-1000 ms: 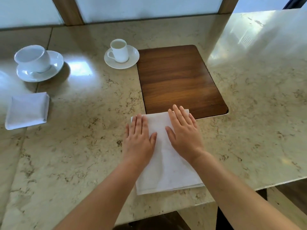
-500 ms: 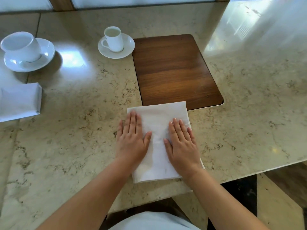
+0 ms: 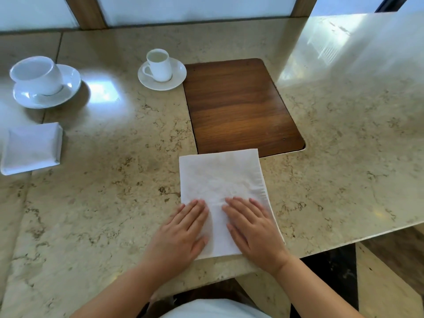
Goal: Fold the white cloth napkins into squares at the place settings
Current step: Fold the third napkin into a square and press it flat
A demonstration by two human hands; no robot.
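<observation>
A white cloth napkin (image 3: 220, 180) lies flat on the marble table as a tall folded rectangle, its far edge just over the near edge of a wooden placemat (image 3: 241, 106). My left hand (image 3: 181, 237) rests palm down on the napkin's near left part, fingers together. My right hand (image 3: 254, 228) presses flat on its near right part. Neither hand grips the cloth. A second white napkin (image 3: 32, 148), folded into a square, lies at the far left.
A small white cup on a saucer (image 3: 160, 70) stands left of the placemat. A larger white cup and saucer (image 3: 43, 81) sits at the far left. The table edge (image 3: 344, 246) runs close on the near right, with floor beyond.
Both hands have slid from the napkin's far end toward me along the cloth to its near end, staying flat on it. The napkin has not moved.
</observation>
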